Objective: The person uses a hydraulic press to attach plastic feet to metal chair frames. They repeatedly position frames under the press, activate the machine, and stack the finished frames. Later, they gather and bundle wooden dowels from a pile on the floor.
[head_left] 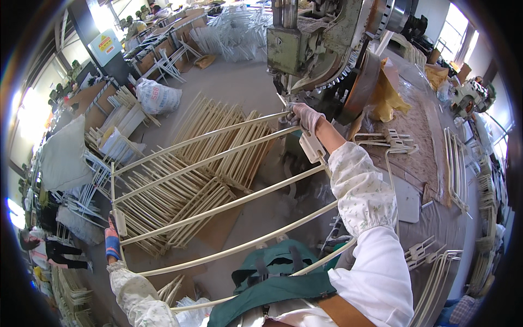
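A cream metal rack frame point(271, 191) with several long, slightly bowed bars spans the space in front of me, held by both hands. My left hand point(112, 240), in a blue and reddish glove, is closed round the frame's left end beside a small plate. At the far right corner, my right hand point(306, 117), in a pale glove, grips the frame's end above a cream bracket plate point(312, 147). That corner is just below the head of a green-grey press machine point(286, 52). The fingers of both hands are partly hidden.
Stacks of similar cream frames point(163, 191) lie on the floor beyond my frame. To the right, a worktable point(408, 158) carries metal brackets point(389, 140) and yellowish wrapping point(393, 98). A stuffed white sack point(158, 97) stands farther back. Another person point(54, 250) is at far left.
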Demonstrator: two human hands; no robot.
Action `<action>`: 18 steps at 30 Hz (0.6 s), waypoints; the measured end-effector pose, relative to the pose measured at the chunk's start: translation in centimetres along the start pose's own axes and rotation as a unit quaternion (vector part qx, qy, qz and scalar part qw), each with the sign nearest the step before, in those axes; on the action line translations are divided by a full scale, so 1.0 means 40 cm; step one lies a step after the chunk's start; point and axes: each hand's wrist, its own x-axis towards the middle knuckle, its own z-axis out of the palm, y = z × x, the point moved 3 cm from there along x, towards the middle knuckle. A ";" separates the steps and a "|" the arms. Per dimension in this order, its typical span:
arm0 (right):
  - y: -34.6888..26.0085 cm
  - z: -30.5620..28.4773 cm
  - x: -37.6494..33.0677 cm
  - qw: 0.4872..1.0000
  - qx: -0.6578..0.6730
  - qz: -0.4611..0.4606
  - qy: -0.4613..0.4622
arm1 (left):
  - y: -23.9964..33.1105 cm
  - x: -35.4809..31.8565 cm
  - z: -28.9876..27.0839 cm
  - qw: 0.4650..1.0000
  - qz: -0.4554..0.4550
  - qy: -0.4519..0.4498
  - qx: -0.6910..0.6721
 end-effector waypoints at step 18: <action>-0.028 0.027 0.005 0.994 -0.108 -0.009 -0.029 | -0.057 -0.215 0.179 0.934 -0.117 0.096 -0.324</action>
